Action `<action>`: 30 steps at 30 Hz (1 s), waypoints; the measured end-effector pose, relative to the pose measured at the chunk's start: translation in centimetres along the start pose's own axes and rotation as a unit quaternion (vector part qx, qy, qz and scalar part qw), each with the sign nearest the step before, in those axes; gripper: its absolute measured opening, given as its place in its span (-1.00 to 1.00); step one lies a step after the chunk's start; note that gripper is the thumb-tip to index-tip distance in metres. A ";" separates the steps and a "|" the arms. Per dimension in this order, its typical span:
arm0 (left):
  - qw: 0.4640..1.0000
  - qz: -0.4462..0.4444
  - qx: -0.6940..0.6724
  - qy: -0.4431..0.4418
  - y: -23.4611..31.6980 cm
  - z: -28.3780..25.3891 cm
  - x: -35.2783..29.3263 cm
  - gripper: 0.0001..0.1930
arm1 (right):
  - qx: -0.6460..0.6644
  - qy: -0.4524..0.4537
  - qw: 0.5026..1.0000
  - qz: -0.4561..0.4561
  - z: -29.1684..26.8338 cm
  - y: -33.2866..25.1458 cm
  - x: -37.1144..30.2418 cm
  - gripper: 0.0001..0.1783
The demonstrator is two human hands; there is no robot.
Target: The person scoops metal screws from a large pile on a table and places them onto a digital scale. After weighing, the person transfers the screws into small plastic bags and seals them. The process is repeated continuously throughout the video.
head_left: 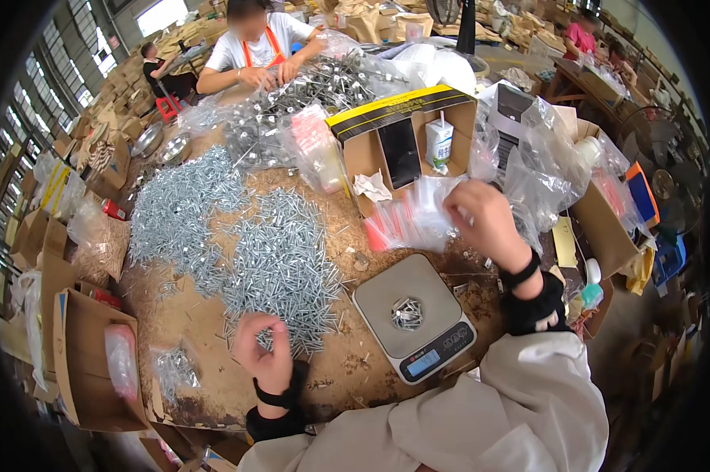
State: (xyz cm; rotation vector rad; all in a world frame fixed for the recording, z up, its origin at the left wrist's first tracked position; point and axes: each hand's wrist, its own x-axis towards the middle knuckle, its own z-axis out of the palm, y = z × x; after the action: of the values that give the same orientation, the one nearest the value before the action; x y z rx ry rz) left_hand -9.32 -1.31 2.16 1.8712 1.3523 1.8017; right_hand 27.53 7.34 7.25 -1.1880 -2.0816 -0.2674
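Observation:
My left hand (262, 348) is at the near edge of a pile of silver screws (280, 259), with thumb and fingers curled together; whether screws are in them is unclear. My right hand (487, 224) is over the right end of a stack of clear zip bags with red strips (406, 216). Its fingers are bent down toward the bags, and what the fingertips pinch, if anything, is hidden. Between my hands stands a flat digital scale (406, 279) with a lit display. A small round heap of screws (407, 313) rests on its plate.
An open cardboard box (355, 161) holding a drink carton (439, 143) stands behind the bags. More screws (178, 212) spread to the left. A filled bag (175, 371) lies near an open carton (83, 354). Across the table, a person handles metal parts (307, 98).

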 end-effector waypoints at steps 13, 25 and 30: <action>0.971 0.090 -0.087 -0.206 7.3 4.9 0.5 -0.72 | 0.113 0.012 0.943 -0.314 -3.0 -12.7 0.3 -0.69; 0.967 0.105 -0.115 -0.203 5.5 4.7 -0.3 -0.87 | 0.128 -0.028 0.960 -0.249 -2.2 -12.7 0.0 -0.68; 0.953 0.123 -0.166 -0.223 4.9 4.6 -0.5 -0.81 | 0.165 -0.026 0.939 -0.302 -1.9 -12.7 0.2 -0.72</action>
State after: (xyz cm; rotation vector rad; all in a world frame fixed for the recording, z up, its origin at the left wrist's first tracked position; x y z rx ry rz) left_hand -2.93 -2.46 4.19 2.1437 0.6433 1.4572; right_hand 18.05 -0.54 10.77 -0.3407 -2.3795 -0.1557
